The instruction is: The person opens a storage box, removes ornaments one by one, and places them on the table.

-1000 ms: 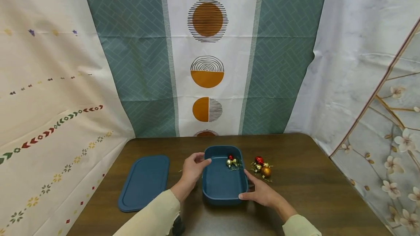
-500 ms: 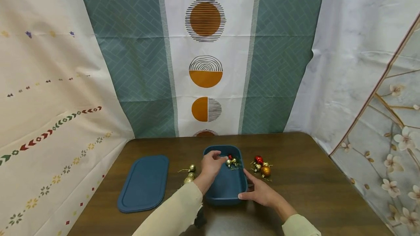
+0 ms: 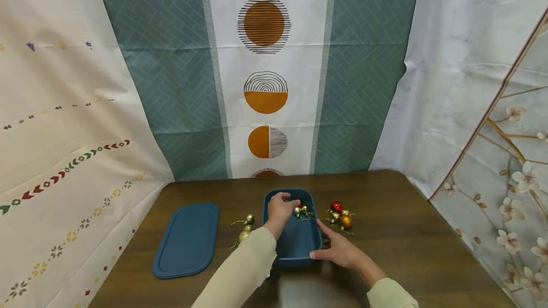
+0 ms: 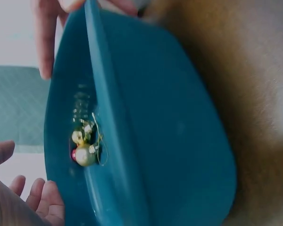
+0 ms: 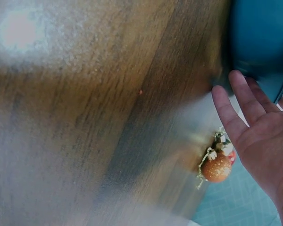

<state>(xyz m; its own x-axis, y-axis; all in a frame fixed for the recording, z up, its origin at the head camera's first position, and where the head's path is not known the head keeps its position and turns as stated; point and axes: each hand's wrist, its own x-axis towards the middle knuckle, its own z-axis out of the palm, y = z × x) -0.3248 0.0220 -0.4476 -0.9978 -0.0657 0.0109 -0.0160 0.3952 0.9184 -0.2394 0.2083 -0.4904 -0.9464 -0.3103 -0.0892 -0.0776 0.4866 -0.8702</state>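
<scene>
A blue rectangular container point(image 3: 295, 262) stands on the table. Small red and gold bauble ornaments point(image 3: 301, 211) lie inside it, towards its far right. My left hand point(image 3: 280, 206) reaches over the container's left side, its fingertips close to those ornaments and nothing seen between them. In the left wrist view, the fingers point(image 4: 50, 198) of that hand are spread apart above the rim. My right hand point(image 3: 340, 249) holds the container at its near right corner, thumb at the near rim and fingers along the right wall. Its fingers point(image 5: 246, 100) touch the outer wall in the right wrist view.
The blue lid point(image 3: 186, 240) lies flat at the left of the table. Gold baubles point(image 3: 244, 235) rest between lid and container, partly behind the left sleeve point(image 3: 243, 270). Right of the container sits a cluster with red, gold and orange baubles point(image 3: 345, 221). A curtain point(image 3: 269, 108) hangs behind the table.
My left hand has left the container's left rim and moved right, over its inside, towards the ornaments. Gold baubles on the left came into view. The right hand stays at its corner.
</scene>
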